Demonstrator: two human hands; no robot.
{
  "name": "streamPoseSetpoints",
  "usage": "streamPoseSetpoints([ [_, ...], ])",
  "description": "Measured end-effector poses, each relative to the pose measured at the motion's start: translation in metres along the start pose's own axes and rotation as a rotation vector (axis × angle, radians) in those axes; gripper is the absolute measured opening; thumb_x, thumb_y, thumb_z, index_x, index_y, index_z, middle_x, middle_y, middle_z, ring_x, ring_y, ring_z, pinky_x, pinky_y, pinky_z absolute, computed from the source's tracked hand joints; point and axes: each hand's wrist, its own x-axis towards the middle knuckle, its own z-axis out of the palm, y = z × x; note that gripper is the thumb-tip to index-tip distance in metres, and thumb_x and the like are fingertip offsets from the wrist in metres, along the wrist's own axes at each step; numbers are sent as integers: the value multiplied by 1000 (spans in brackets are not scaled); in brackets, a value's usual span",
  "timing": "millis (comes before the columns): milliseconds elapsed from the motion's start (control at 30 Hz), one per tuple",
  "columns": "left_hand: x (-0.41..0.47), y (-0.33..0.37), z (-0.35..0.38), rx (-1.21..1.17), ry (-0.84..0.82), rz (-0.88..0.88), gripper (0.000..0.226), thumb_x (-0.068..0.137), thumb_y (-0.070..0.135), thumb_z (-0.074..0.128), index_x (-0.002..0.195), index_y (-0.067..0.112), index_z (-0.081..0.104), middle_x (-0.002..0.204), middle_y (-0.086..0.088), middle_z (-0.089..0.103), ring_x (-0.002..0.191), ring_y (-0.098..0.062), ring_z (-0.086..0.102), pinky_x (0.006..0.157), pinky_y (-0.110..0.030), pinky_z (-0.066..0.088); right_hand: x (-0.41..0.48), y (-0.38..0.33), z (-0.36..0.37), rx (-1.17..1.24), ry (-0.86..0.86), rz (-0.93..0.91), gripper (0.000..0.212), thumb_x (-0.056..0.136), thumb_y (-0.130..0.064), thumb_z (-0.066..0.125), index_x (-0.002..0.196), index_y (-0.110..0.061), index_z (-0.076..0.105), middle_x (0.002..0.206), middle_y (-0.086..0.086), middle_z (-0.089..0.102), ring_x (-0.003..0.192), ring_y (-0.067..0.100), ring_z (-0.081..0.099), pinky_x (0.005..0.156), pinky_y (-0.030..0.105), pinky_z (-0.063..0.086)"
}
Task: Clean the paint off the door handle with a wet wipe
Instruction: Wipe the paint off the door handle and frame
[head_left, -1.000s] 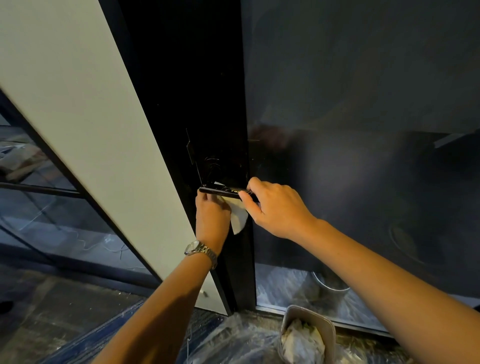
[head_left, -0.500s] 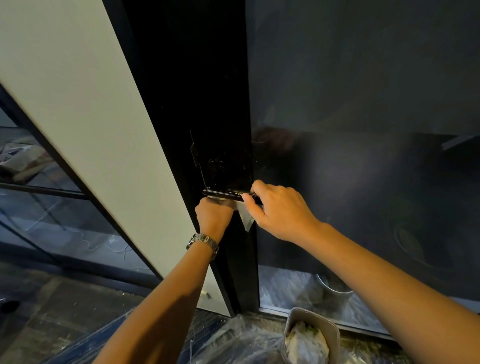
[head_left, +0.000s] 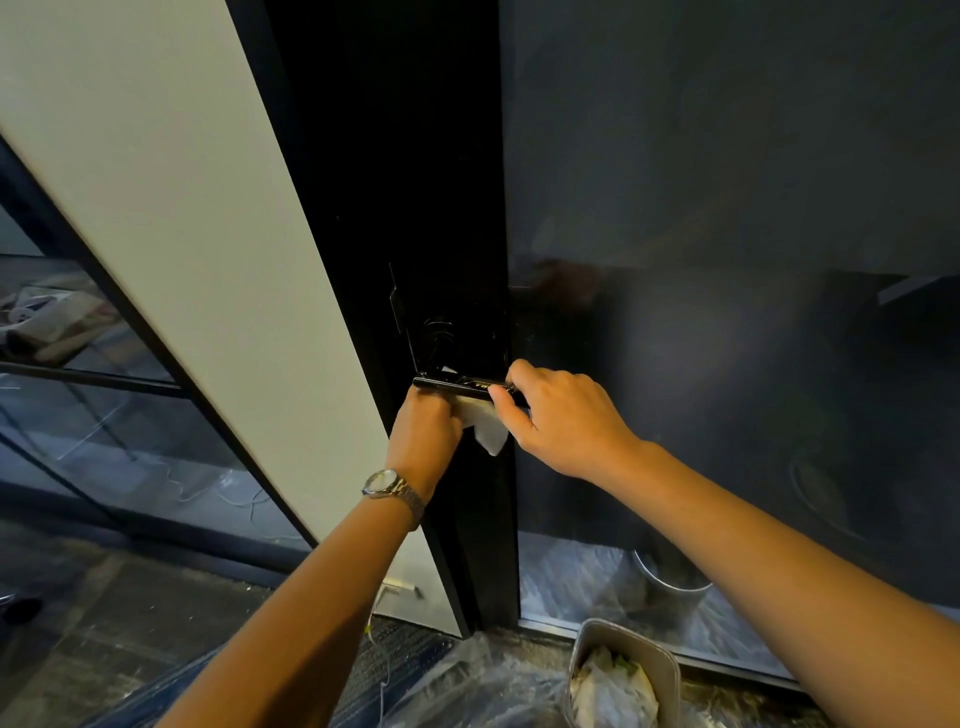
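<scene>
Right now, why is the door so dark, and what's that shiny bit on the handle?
In the head view, the door is black and dimly lit, so its details vanish; the handle catches a thin streak of glare along its top; the white wipe below it stands out brightly; the glass beside it shows faint, blurry reflections.

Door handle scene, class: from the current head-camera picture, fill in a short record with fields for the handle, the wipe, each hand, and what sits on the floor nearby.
door handle: black lever, horizontal, on the dark door
wet wipe: white, bunched under the handle, one corner hanging down
left hand: grips the wipe against the handle's underside; wristwatch on this wrist
right hand: pinches the handle's right end between thumb and forefinger
floor: grey tub holding crumpled white material, beside plastic sheeting
</scene>
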Motion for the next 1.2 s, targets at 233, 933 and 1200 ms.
streamPoseSetpoints([
  [233,-8,8,2,80,-31,68,26,91,5,45,111,-6,57,123,-21,53,109,-31,54,96,-28,39,0,0,-1,-9,-19,4,34,98,-42,33,103,-14,51,75,-4,53,58,11,48,45,19,32],
  [933,2,-2,30,-1082,-48,-889,42,89,13,55,125,-3,42,101,-15,58,95,-26,59,80,-35,52,1,0,0,-2,-20,-7,36,98,-43,32,106,-14,51,85,3,65,67,15,60,51,25,45],
  [1200,7,-6,13,-299,192,-325,27,85,-1,51,111,-7,51,109,-23,58,97,-34,58,84,-20,46,0,0,1,-2,2,-12,34,97,-42,34,100,-13,52,74,-1,57,58,13,53,45,20,36],
])
